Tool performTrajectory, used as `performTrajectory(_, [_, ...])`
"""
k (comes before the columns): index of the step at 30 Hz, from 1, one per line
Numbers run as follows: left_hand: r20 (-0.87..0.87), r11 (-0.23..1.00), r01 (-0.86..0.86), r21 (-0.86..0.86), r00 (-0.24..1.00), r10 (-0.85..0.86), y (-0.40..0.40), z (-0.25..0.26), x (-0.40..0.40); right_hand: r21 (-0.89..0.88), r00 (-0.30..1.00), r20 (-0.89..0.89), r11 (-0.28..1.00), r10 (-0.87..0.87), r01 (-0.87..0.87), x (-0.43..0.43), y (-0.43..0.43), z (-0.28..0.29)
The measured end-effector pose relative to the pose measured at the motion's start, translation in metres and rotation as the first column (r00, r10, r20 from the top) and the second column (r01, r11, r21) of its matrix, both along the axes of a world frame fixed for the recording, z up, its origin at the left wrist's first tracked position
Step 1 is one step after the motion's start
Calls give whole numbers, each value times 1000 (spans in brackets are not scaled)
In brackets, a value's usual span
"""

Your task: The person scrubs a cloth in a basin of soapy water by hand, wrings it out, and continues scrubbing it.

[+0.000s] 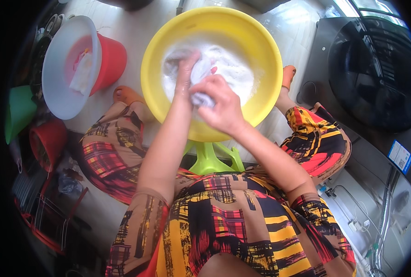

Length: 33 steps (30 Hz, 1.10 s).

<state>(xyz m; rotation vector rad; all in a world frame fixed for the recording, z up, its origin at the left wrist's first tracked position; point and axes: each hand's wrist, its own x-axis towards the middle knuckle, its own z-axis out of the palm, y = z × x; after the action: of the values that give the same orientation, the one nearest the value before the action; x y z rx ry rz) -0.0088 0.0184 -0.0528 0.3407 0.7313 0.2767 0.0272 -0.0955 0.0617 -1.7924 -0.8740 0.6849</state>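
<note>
A yellow plastic basin (268, 72) holds white suds and wet, light-coloured cloth (219, 52). My left hand (188, 67) is over the suds, its fingers blurred, with greyish-white fabric against its right side. My right hand (219, 104) grips a bunched part of a pale cloth (202, 99) beside my left wrist. The cloth runs up between the two hands. Whether my left fingers are closed on it cannot be made out.
A light green plastic stool (207, 161) shows below the basin. At left stand a whitish basin (55, 69) on a red bucket (112, 64), a green container (20, 110) and a red container (49, 142). A dark, round-lidded appliance (375, 76) stands at right.
</note>
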Motion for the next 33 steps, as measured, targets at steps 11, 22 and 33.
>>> performTrajectory(11, [0,927,-30,-373,999,32,-9,32,8,46,905,244,937,-348,347,6,15,-33])
performTrajectory(22, [-176,979,-138,148,971,164,-3,28,12,-275,784,608,894,-124,354,88,-12,-76])
performTrajectory(33, [-194,996,-87,20,977,89,0,16,13,-185,993,35,976,-115,119,76,-28,-60])
